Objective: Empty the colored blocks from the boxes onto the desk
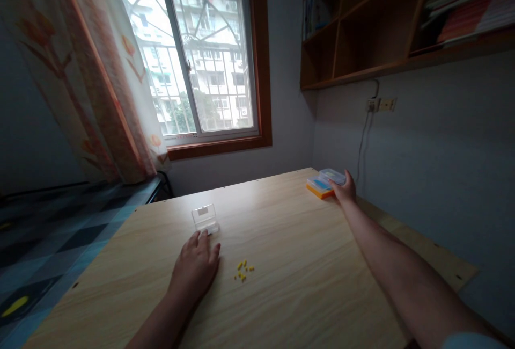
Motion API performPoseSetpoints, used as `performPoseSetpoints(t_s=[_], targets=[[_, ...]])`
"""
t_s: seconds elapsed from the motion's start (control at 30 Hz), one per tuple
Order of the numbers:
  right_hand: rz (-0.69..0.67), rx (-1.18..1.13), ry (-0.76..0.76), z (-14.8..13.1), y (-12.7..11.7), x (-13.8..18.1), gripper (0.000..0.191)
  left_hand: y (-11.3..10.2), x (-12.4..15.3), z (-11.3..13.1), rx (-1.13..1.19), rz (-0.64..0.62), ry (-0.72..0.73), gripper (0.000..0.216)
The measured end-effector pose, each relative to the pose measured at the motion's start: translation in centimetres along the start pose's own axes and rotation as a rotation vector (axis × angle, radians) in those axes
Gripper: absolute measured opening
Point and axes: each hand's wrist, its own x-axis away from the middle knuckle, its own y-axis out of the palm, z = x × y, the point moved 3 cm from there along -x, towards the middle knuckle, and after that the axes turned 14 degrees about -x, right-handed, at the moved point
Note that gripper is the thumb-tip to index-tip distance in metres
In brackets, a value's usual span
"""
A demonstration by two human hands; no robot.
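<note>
My left hand (196, 264) rests on the table with its fingers stretched out, palm down. Its fingertips reach the front edge of a small clear plastic box (205, 220), whose lid stands up; whether they touch it I cannot tell. To the right of that hand lie several tiny yellow pieces (242, 270), loose on the wood. At the far right corner, my right hand (346, 189) grips a clear plastic case (332, 175) between thumb and fingers. Against this case, partly covered by it, is an orange-based box (320, 190) with a see-through top and something blue inside.
The light wooden table (281, 225) reaches toward the wall and window (205, 53). A checked bed cover (76, 236) lies on the left, below a flowered curtain (92, 70). Wooden shelves (374, 32) with books hang above right, near a wall socket (380, 104) with cable.
</note>
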Motion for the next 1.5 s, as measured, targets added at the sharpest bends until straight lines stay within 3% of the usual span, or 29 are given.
performPoseSetpoints(t_s=[0.3, 0.6, 0.73, 0.87, 1.07, 1.3, 1.5], targets=[[-0.001, -0.055, -0.020, -2.4, -0.6, 0.9, 0.079, -1.0, 0.2, -0.1, -0.032, -0.092, -0.078, 0.063], [-0.119, -0.248, -0.124, -10.7, 0.0, 5.6, 0.082, -2.8, 1.0, 0.4, -0.010, -0.067, -0.107, 0.054], [-0.305, -0.433, -0.061, -15.0, 1.6, 9.8, 0.086, -3.4, 1.5, 0.3, 0.002, -0.022, -0.112, 0.052], [-0.598, -0.645, 0.101, -18.3, 3.3, 15.5, 0.083, -4.6, 2.0, 0.4, 0.011, 0.073, -0.085, 0.047], [-0.951, -0.861, 0.310, -21.2, 3.8, 22.7, 0.080, -7.2, 2.7, 1.9, 0.107, 0.264, 0.128, 0.045], [-1.251, -1.087, 0.453, -23.4, 1.9, 25.9, 0.087, -9.1, 4.2, 4.0, 0.406, 0.455, 0.440, 0.042], [-1.370, -1.129, 0.483, -23.3, 1.7, 26.6, 0.097, -9.6, 4.6, 4.2, 0.504, 0.422, 0.551, 0.037]])
